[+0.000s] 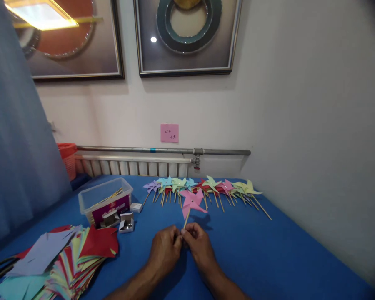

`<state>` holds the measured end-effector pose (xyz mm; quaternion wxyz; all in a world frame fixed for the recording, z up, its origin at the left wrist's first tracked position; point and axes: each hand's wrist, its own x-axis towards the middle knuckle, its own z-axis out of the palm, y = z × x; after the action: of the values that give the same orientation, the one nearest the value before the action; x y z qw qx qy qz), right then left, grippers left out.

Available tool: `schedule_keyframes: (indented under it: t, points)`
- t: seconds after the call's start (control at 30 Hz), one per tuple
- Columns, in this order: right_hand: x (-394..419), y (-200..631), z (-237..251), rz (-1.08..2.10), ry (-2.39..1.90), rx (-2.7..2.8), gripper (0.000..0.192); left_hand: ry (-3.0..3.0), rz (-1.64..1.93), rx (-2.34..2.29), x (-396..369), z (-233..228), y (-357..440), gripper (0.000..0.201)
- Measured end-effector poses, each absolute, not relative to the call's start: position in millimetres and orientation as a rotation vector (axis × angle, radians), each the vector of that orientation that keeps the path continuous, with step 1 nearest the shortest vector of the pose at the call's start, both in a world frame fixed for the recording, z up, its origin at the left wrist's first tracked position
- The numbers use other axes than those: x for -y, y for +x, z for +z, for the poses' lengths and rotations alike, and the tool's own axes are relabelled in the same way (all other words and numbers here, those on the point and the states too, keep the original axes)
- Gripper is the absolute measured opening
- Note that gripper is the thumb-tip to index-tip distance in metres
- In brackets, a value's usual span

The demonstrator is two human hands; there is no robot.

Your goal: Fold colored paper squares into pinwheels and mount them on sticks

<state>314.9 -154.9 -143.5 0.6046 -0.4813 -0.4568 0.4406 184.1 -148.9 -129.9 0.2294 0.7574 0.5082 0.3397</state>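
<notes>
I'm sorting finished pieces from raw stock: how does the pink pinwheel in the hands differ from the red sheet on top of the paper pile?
The pink pinwheel is folded into blades and fixed on a wooden stick; the red sheet has no stick. The pinwheel is held up between the left hand and the right hand; the sheet lies on the paper pile, untouched. Both are coloured paper over the blue table.

Your two forearms enter from the 6 o'clock edge and converge toward the centre, forming a narrow wedge. Your left hand (164, 249) sits at about 7 o'clock of the meeting point, knuckles up, fingers curled inward into a loose fist. Your right hand (197, 241) lies at about 5 o'clock of it, back of the hand upward, thumb and fingertips pinched together. The fingertips of both hands touch each other, wrists low and roughly level.
</notes>
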Motion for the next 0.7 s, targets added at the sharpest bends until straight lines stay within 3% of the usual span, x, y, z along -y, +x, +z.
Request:
schedule_keyframes:
  t: [0.33,0.5,0.7]
  points:
    - [151.9,321.9,-149.2,0.946,-1.216,1.113,0.018,2.156,0.880,-1.409,150.2,-127.8,184.0,0.017]
    - [139.5,375.1,-135.4,0.483,-1.675,1.347,0.013,2.168,0.816,-1.382,148.7,-131.9,183.1,0.016]
    - [124.5,482.9,-94.2,0.180,-2.001,1.300,0.016,2.180,0.725,-1.410,146.9,-139.7,183.8,0.015]
